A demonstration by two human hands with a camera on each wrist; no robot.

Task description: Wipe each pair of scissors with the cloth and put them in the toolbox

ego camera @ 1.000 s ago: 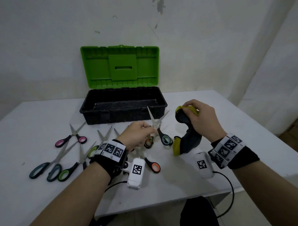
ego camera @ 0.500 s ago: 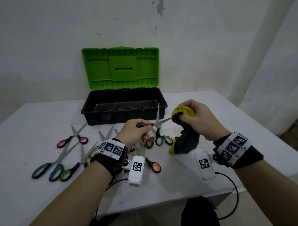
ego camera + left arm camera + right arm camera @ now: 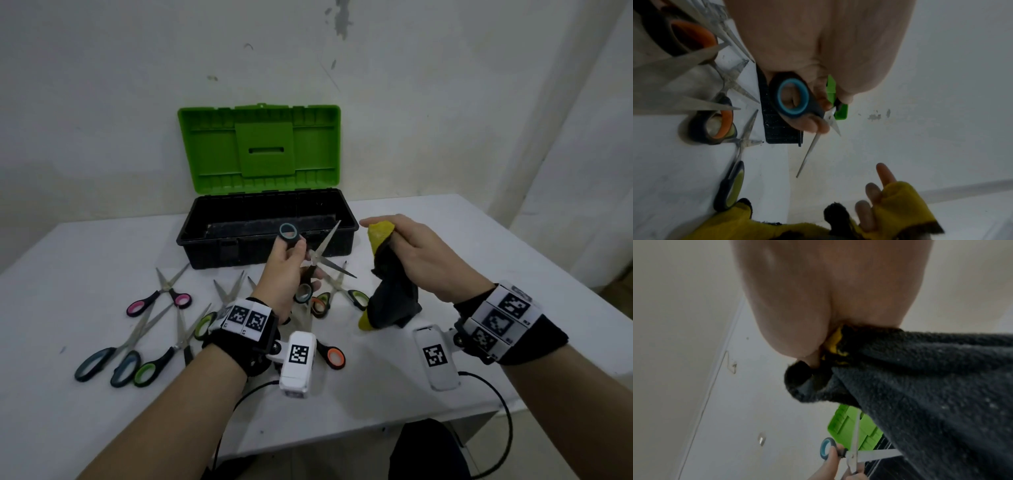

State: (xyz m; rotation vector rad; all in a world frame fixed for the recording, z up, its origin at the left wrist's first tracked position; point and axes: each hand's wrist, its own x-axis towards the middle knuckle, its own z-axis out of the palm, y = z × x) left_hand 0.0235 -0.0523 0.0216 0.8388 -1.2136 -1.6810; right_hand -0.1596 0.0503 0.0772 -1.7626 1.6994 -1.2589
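A: Steel first: swinging the scissors open wide now, lifting one teal ring up in front of the toolbox, pulling the blades off the cloth after touching it half a second ago

B: Meaning still wiping, probably, not yet packing; likely baring the inner edges for another pass

A: Gripping with the left hand, fingers curled round the handles near the pivot, holding the pair in the air just in front of the box

B: And bunching the cloth in the right hand, pinching the yellow top between thumb and fingers, letting the dark part hang toward the table, keeping just clear of the blade tip

A: Lying around below: pink-handled scissors, an orange-handled pair, green and grey ones too, all seemingly waiting for a wipe

B: Showing no scissors inside the box, as far as visible; lid standing up, so blocking nothing

A: Only watching that open point aiming toward the cloth hand
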